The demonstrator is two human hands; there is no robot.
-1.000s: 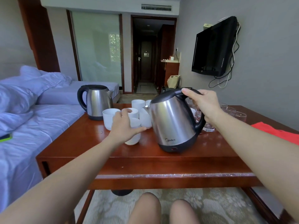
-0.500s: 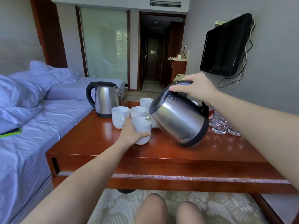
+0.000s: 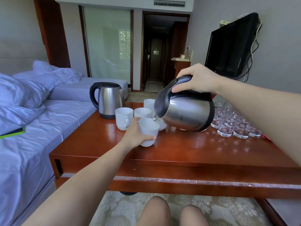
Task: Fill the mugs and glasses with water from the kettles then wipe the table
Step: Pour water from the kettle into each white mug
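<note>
My right hand (image 3: 197,79) grips the black handle of a steel kettle (image 3: 187,113), tilted steeply with its spout over a white mug (image 3: 149,130). My left hand (image 3: 136,134) holds that mug from the left as it stands on the red-brown table (image 3: 179,154). Several more white mugs (image 3: 124,117) stand just behind it. A second steel kettle (image 3: 108,99) stands upright at the table's far left corner. Several clear glasses (image 3: 232,123) are grouped on the right, partly behind my right forearm.
A bed with pale blue sheets (image 3: 32,128) runs along the table's left side, a phone in a green case (image 3: 13,132) lying on it. A sliver of red cloth (image 3: 266,137) shows by the glasses. A TV (image 3: 231,46) hangs on the right wall.
My right hand lifted the kettle off the table and tipped it further, bringing its spout down over the mug. My left hand kept hold of the mug. The view shifted left.
</note>
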